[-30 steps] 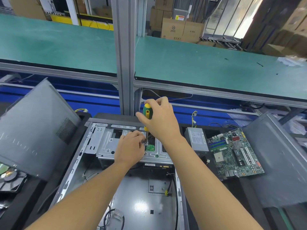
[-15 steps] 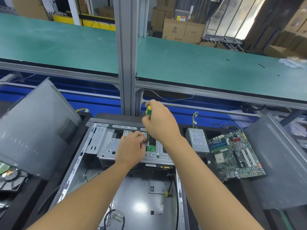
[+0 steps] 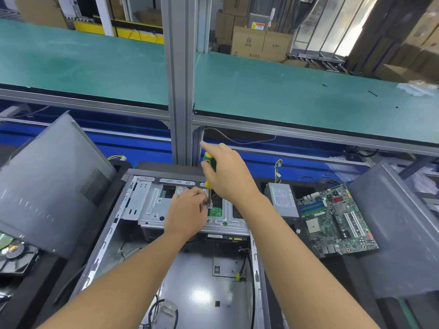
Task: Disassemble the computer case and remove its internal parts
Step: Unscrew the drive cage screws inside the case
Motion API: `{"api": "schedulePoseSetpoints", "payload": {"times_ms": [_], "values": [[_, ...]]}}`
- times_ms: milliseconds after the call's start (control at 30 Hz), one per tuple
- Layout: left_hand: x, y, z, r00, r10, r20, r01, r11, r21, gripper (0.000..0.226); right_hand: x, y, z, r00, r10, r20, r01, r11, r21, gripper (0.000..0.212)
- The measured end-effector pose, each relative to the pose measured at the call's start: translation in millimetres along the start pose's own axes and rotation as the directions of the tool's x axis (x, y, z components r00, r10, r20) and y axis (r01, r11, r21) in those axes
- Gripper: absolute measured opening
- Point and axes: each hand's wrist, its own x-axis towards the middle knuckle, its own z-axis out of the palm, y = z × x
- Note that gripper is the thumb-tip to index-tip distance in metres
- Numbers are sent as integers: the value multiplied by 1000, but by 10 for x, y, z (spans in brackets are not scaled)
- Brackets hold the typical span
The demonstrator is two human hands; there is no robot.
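An open computer case lies flat in front of me, its bare metal floor showing. A silver drive cage sits at its far end. My right hand grips a green and yellow screwdriver, held upright with its tip on a screw in the cage. My left hand rests on the cage, its fingertips pinching at the screwdriver's shaft close to the tip. A small green board shows through the cage beside the tip.
A removed motherboard and a power supply lie to the right of the case. Grey side panels lean at the left and right. A fan sits at the far left. A vertical aluminium post stands behind the case.
My right hand has turned on the screwdriver handle, and its fingers have shifted around it. The left hand has stayed at the screw.
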Motion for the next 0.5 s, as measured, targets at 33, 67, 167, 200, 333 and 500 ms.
{"api": "schedulePoseSetpoints", "payload": {"times_ms": [33,67,167,200,333,500], "values": [[4,0,0,1000,0,3,0,1000,4,20,-3,-9,-19,1000,-5,30,4,1000,15,49],[7,2,-3,1000,2,3,-2,1000,7,19,-8,-19,-38,999,-2,54,0,999,45,49],[6,10,-15,1000,8,-7,-8,1000,13,18,-31,-37,-61,996,24,90,-39,986,163,36],[5,12,-16,1000,9,-12,-9,1000,15,17,-41,-38,-60,996,30,89,-47,980,194,30],[11,10,-11,1000,11,-6,-11,1000,14,18,-49,-25,-21,1000,17,25,-20,992,121,12],[3,-3,3,1000,11,-20,-11,1000,-11,18,-18,38,7,999,-32,30,30,997,75,16]]}}
